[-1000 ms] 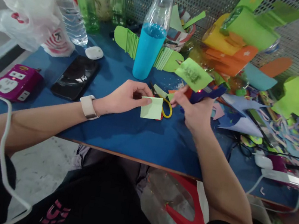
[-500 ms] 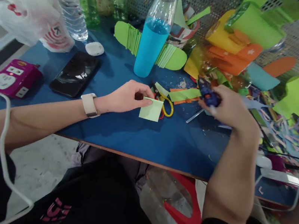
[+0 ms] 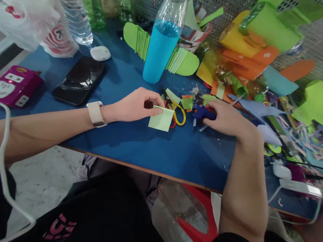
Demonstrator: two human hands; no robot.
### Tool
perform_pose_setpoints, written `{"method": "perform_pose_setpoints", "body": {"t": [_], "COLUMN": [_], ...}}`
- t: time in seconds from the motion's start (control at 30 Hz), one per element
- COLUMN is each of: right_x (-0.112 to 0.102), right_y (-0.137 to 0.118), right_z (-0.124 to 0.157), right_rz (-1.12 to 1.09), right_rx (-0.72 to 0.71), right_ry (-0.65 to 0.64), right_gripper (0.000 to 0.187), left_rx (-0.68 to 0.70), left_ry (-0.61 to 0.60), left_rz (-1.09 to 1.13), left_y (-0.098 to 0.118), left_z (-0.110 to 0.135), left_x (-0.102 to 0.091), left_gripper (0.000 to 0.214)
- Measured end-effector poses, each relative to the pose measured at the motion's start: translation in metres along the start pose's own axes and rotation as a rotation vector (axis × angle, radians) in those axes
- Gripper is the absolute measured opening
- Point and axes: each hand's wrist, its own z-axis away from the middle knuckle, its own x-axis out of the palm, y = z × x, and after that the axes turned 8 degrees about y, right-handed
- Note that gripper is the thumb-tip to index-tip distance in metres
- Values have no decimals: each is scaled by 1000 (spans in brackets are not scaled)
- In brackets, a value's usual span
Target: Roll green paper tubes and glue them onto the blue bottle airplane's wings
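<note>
My left hand [image 3: 136, 104] pinches the top edge of a small pale green paper square [image 3: 161, 119] that lies on the blue table [image 3: 151, 148]. My right hand [image 3: 226, 118] is wrapped around a blue glue gun [image 3: 202, 112], whose nozzle points left toward the paper and sits low over the table. Yellow-handled scissors [image 3: 178, 114] lie between the paper and the glue gun. Small green and orange paper scraps [image 3: 188, 101] rest just behind them.
A bottle of blue liquid [image 3: 162, 39] stands behind the hands. A black phone [image 3: 79, 80], white case [image 3: 100, 53], purple power strip [image 3: 9, 84] and plastic bag [image 3: 28, 10] lie left. Coloured paper rolls [image 3: 253, 41], cuttings and a cabled power strip [image 3: 299, 181] crowd the right.
My right hand let go of the green paper piece, took up the glue gun, and has brought it down and left toward the paper square. My left hand stayed put.
</note>
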Motion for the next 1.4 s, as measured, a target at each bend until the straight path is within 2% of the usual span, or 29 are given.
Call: {"method": "perform_pose_setpoints", "body": {"t": [0.1, 0.3, 0.5, 0.63, 0.83, 1.0, 1.23, 1.33, 1.4], "right_x": [-1, -6, -14, -16, -15, -13, 1, 2, -1], "right_y": [0, 4, -3, -9, -14, -16, 11, 13, 1], "right_z": [0, 4, 6, 8, 7, 7, 12, 15, 16], "right_rz": [16, -65, -58, -44, -44, -34, -102, -91, -36], "right_rx": [45, 149, 195, 140, 133, 148, 154, 144, 147], "right_ry": [-17, -95, -116, -112, -71, -33, 63, 102, 189], "right_gripper": [35, 63, 52, 42, 38, 45, 68, 63, 53], "left_rx": [-5, -16, -14, -3, -6, 0, 5, 11, 13], "left_ry": [-2, -6, 0, 0, 3, -3, 6, 7, 5], "left_rz": [3, 3, -8, 9, 10, 13, -6, 5, 11], "left_y": [0, -1, 0, 2, 2, 1, -2, -1, 0], "left_z": [0, 1, 1, 0, 0, 0, 0, 0, 0], "left_x": [0, -1, -1, -1, 0, 0, 0, 0, 0], "left_gripper": [19, 19, 17, 18, 19, 18, 20, 21, 21]}}
